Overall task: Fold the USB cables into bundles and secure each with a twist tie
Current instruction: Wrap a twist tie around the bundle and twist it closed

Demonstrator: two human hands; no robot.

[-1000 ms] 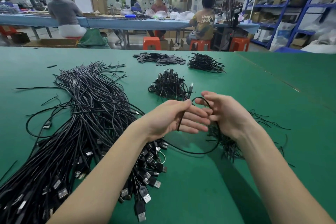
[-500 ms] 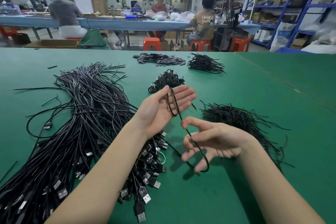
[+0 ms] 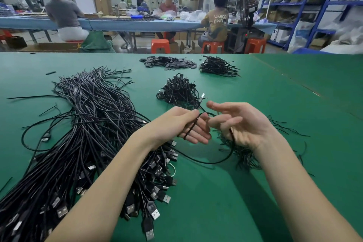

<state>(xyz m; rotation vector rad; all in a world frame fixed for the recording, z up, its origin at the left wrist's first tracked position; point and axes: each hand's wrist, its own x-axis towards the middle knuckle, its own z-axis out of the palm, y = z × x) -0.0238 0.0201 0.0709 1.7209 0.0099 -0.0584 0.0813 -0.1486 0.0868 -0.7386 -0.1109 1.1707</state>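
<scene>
Fingers of our left hand (image 3: 177, 125) pinch the thin black USB cable (image 3: 208, 161); our right hand (image 3: 238, 124), lower before, now loops it with fingers apart.

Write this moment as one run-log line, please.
step: folding cable | left hand: pinches folded USB cable | right hand: cable loop over fingers | twist tie: not yet on
</scene>
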